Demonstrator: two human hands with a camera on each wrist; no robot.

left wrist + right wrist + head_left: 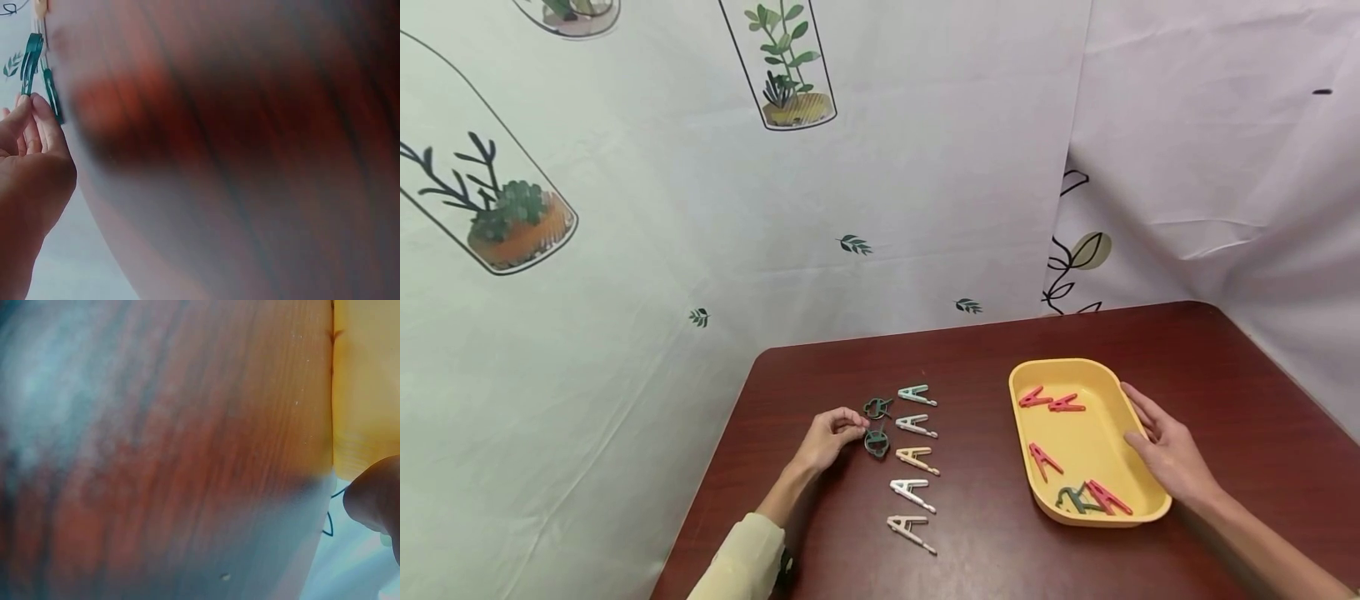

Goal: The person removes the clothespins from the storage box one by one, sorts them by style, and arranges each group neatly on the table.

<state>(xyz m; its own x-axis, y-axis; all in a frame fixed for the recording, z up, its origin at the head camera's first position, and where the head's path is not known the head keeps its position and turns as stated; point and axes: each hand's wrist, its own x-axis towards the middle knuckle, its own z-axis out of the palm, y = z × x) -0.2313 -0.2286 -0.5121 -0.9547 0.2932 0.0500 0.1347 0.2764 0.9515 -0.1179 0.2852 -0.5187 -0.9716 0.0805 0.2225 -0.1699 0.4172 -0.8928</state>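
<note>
My left hand (831, 437) pinches a dark green round-jawed clip (876, 443) between thumb and fingertips, low over the table. In the left wrist view this green clip (30, 59) stands up from the fingertips. Just beyond it lies a second dark green clip (877, 407). My right hand (1168, 450) grips the right rim of a yellow tray (1138, 479), thumb over the edge and fingers along the outside. Inside the tray are several red clothespins (1043, 461) and another green clip (1072, 500). The right wrist view shows the tray's wall (362, 450) beside a fingertip.
Right of the left hand, a column of pale clothespins runs toward me, from a mint one (917, 394) to a pinkish one (910, 531). The dark red-brown table (977, 517) meets a printed cloth backdrop (925, 208) at its far edge.
</note>
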